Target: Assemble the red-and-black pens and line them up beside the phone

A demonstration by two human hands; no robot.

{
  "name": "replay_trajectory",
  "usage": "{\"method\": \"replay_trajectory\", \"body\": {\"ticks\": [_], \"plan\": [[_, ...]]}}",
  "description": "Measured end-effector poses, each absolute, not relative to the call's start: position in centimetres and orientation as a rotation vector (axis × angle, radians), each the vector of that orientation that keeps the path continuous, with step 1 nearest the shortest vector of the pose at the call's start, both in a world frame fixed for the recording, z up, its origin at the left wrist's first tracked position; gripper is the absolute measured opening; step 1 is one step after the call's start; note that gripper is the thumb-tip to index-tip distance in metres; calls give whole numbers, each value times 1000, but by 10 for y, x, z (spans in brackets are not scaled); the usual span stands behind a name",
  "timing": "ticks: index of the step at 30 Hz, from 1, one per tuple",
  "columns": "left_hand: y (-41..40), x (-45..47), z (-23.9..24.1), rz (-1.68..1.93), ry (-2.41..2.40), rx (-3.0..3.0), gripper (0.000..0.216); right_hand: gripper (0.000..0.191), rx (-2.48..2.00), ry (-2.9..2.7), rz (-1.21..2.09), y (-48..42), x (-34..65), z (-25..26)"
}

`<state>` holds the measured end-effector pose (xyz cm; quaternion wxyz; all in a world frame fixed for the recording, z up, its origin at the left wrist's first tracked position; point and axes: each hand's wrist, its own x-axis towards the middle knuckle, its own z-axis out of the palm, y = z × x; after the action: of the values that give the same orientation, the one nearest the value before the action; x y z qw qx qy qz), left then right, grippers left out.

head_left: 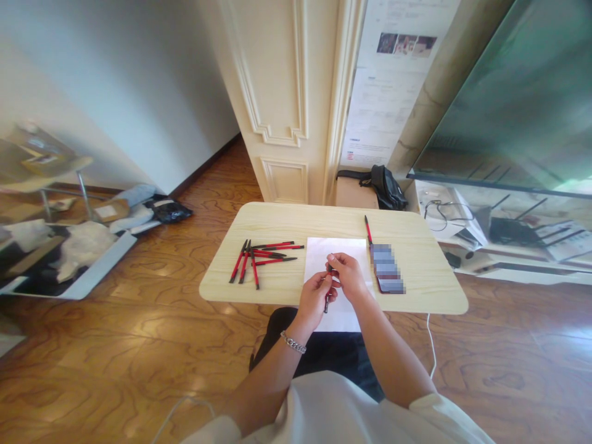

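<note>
Over a white sheet of paper (pixel 319 250), my two hands meet on one red and black pen (pixel 327 300). My left hand (pixel 315 295) is closed round its body, and the pen's lower end sticks out below the fingers. At the pen's upper end, the fingers of my right hand (pixel 346 272) pinch the black part. My fingers hide much of the pen, so I cannot tell whether its cap is on. Left of the paper lies a loose pile of several red and black pens (pixel 259 254).
The pale wooden table (pixel 416 259) has rounded corners. On its right lie a phone (pixel 387 271) with a blurred screen and a single red pen (pixel 368 228). A black bag (pixel 386 188) rests on a box behind the table. A white cable (pixel 432 345) hangs at the right.
</note>
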<state>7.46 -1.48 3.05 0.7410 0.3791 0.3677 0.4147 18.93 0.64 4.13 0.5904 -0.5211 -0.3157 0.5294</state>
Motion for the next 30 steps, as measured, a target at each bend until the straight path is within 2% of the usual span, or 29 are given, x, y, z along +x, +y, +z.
{"method": "replay_trajectory", "body": {"ticks": [4, 10, 16, 22, 26, 30], "plan": [[-15, 75, 29, 901, 782, 808, 37, 44, -1139, -686, 1428, 5, 192, 40], [-15, 73, 27, 896, 825, 834, 40, 37, -1227, -761, 1227, 6, 192, 43], [-15, 73, 23, 902, 824, 829, 36, 41, -1158, -729, 1359, 4, 194, 40], [-15, 74, 21, 919, 783, 835, 35, 35, -1223, -762, 1256, 4, 194, 39], [-15, 73, 21, 921, 793, 830, 36, 39, -1173, -753, 1358, 4, 196, 38], [-15, 73, 21, 920, 774, 830, 36, 38, -1247, -760, 1254, 5, 197, 36]]}}
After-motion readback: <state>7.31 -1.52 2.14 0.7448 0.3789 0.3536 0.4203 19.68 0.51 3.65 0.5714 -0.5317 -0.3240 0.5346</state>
